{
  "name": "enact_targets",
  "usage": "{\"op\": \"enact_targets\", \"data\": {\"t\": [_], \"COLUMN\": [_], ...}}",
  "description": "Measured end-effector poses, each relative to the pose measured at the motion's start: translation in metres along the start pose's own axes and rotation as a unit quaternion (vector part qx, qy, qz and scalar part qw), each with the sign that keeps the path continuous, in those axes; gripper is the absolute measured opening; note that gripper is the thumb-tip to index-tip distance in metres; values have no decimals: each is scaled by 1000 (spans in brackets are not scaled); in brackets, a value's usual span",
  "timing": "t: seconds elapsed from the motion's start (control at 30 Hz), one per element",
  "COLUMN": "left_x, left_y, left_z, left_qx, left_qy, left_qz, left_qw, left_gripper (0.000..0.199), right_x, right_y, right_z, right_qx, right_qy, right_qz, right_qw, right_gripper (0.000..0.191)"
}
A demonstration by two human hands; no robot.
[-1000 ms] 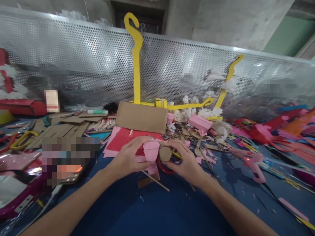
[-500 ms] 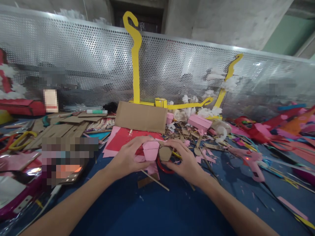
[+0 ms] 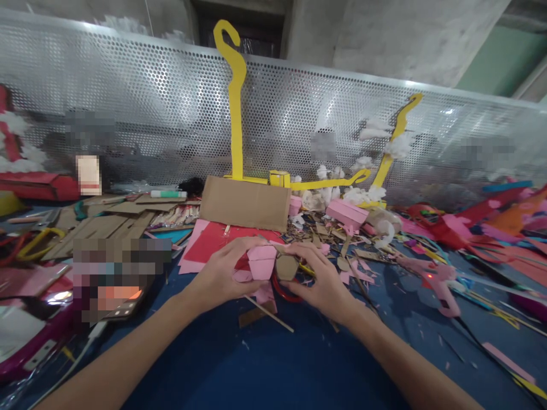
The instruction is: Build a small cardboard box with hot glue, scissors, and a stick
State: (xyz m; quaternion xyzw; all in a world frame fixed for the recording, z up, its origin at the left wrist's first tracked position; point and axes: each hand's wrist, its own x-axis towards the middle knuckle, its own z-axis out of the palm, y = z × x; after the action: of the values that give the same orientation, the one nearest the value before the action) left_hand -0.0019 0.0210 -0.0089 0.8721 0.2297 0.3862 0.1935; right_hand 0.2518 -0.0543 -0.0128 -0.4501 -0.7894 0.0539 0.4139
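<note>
My left hand grips a pink many-sided paper piece between thumb and fingers. Right beside it, my right hand pinches a brown cardboard polygon of about the same size. The two pieces are held side by side above the table; whether their edges touch, I cannot tell. Under the hands lie pink paper scraps, a thin wooden stick and a red loop, partly hidden by the right hand. Behind them, red paper rests on pink sheets.
A pink glue gun with a lit red light and a cord lies at right. Behind stand a cardboard panel and a tall yellow hooked strip. Cardboard strips pile up at left. A perforated metal screen closes the back.
</note>
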Motion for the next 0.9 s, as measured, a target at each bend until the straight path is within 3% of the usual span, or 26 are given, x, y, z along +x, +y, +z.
{"op": "enact_targets", "data": {"t": [0.2, 0.47, 0.63, 0.9], "left_x": [0, 2, 3, 4], "left_y": [1, -6, -8, -14], "left_z": [-2, -2, -3, -4], "left_qx": [10, 17, 38, 131], "left_qy": [-4, 104, 126, 57], "left_qz": [4, -2, 5, 45], "left_qw": [1000, 994, 991, 989], "left_gripper": [67, 66, 69, 58], "right_x": [-1, 1, 2, 6], "right_y": [3, 10, 15, 12], "right_z": [1, 2, 6, 6], "right_qx": [-7, 60, 137, 277], "right_qy": [13, 123, 146, 163], "right_qz": [-4, 48, 102, 126], "right_qw": [1000, 989, 974, 939], "right_gripper": [62, 54, 50, 44]}}
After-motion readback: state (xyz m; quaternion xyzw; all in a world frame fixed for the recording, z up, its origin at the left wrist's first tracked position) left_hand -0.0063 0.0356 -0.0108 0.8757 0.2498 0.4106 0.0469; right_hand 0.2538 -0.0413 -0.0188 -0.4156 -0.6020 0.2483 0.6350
